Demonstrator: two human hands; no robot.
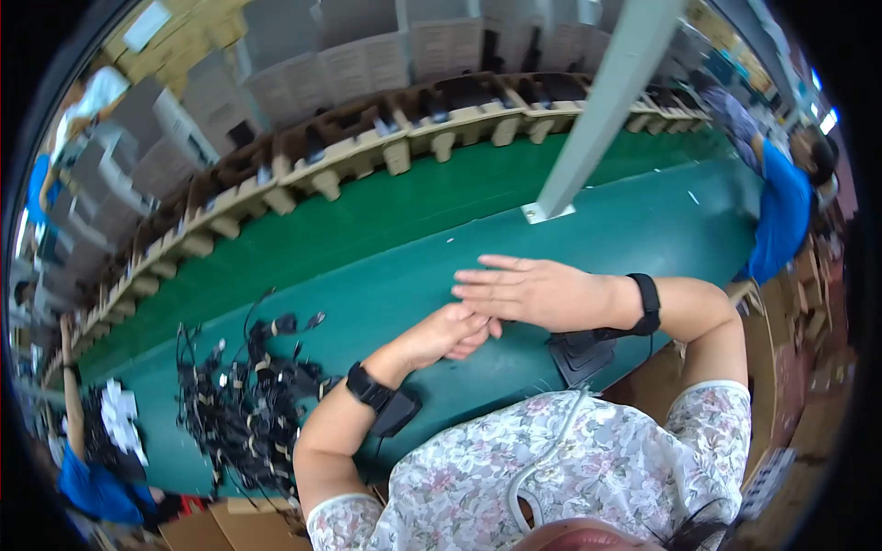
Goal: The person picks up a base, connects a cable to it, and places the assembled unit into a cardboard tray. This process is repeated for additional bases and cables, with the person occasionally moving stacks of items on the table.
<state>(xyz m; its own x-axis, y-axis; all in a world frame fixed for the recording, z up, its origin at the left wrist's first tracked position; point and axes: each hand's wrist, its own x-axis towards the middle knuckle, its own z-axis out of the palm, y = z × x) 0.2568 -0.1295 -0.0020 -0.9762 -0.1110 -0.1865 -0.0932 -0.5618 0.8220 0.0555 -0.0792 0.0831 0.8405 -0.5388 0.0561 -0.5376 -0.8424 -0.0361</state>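
Note:
My right hand lies palm down with its fingers stretched out, its fingertips resting over my left hand. The left fingers are curled and pressed together, partly covered by the right hand, and nothing shows in them. Both hands meet above the teal worktable. Each wrist carries a black strap; a dark device sits by the left wrist and another by the right one. To the left of my left forearm lies a tangled heap of black cables with light ties and plugs.
A green conveyor belt runs behind the table, lined with cardboard trays holding dark items. A grey metal post rises from the table. People in blue are at the right and left. White papers lie far left.

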